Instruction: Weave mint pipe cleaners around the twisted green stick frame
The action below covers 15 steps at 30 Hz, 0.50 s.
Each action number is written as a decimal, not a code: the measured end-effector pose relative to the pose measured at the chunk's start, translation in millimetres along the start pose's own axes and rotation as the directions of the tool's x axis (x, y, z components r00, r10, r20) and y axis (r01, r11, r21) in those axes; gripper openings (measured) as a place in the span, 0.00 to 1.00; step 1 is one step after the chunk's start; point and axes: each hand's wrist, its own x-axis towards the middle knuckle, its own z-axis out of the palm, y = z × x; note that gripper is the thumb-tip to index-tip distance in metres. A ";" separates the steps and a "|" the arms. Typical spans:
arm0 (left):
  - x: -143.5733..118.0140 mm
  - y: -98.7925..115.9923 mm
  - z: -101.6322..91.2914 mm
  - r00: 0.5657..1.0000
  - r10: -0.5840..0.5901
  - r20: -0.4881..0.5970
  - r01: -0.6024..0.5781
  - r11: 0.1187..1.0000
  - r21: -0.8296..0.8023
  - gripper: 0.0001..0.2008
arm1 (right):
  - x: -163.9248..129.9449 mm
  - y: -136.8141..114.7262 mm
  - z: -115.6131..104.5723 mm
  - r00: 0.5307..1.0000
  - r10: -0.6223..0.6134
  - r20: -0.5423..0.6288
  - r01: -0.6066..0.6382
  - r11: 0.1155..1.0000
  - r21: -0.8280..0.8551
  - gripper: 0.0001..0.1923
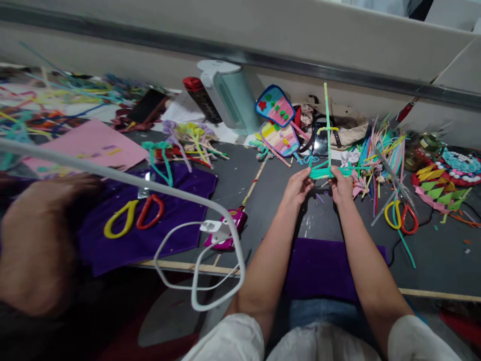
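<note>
My left hand (298,186) and my right hand (341,186) hold a green pipe-cleaner piece (326,172) between them, above the dark grey table (263,200). A long green stem (327,125) stands upright from the piece, with a short yellow cross-piece (326,129) near its middle. Both hands pinch the wound green base, one at each end. A purple cloth (319,268) lies under my forearms at the table's near edge.
Loose pipe cleaners (383,150) and scissors (404,218) lie to the right. Left are a second purple cloth (150,220) with yellow-and-red scissors (133,216), a pink sheet (90,143), a white cable (195,260) and another person's hand (41,240). A fan (229,95) stands behind.
</note>
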 end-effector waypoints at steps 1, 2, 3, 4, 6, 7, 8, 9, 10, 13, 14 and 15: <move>-0.5 0.6 0.2 1.000 -0.015 0.009 0.015 1.000 -0.003 0.11 | 0.2 0.1 -0.2 1.000 0.007 0.002 -0.007 1.000 0.009 0.14; -0.9 1.0 0.3 0.999 -0.028 0.020 0.029 1.000 -0.008 0.11 | 0.6 0.2 -0.5 1.000 0.015 0.003 -0.015 1.000 0.016 0.14; -1.1 1.3 0.3 0.999 -0.041 0.034 0.042 0.999 -0.014 0.11 | 0.9 0.4 -0.8 1.000 0.022 0.002 -0.022 1.000 0.021 0.14; -1.2 1.4 0.1 0.997 -0.054 0.052 0.055 0.998 -0.022 0.12 | 1.3 0.6 -1.2 1.000 0.028 0.003 -0.028 0.999 0.025 0.14; -0.8 0.9 -0.4 0.992 -0.079 0.096 0.083 0.996 -0.044 0.12 | 2.3 1.0 -2.0 0.999 0.034 0.007 -0.034 0.999 0.027 0.15; -0.4 0.3 -0.7 0.989 -0.090 0.116 0.097 0.994 -0.056 0.12 | 2.8 1.2 -2.5 0.999 0.036 0.009 -0.036 0.999 0.027 0.15; 0.2 -0.4 -1.0 0.986 -0.100 0.133 0.110 0.992 -0.070 0.12 | 3.3 1.4 -3.0 0.999 0.037 0.012 -0.037 0.999 0.026 0.16; 0.8 -1.3 -1.3 0.984 -0.107 0.144 0.120 0.989 -0.085 0.12 | 3.8 1.6 -3.4 0.999 0.038 0.013 -0.038 0.999 0.025 0.16; 1.6 -2.1 -1.6 0.982 -0.113 0.152 0.129 0.986 -0.102 0.13 | 4.2 1.9 -3.8 0.999 0.038 0.014 -0.038 0.999 0.024 0.17; 3.8 -3.9 -2.9 0.976 -0.125 0.177 0.152 0.978 -0.145 0.13 | 5.1 3.0 -4.4 0.999 0.028 0.017 -0.029 0.999 0.023 0.18; 4.5 -4.1 -3.5 0.973 -0.131 0.189 0.160 0.976 -0.148 0.13 | 5.3 3.3 -4.4 1.000 0.024 0.015 -0.024 0.999 0.020 0.18; 5.1 -4.2 -4.0 0.970 -0.138 0.201 0.169 0.975 -0.144 0.13 | 5.4 3.5 -4.4 1.000 0.022 0.010 -0.022 1.000 0.016 0.17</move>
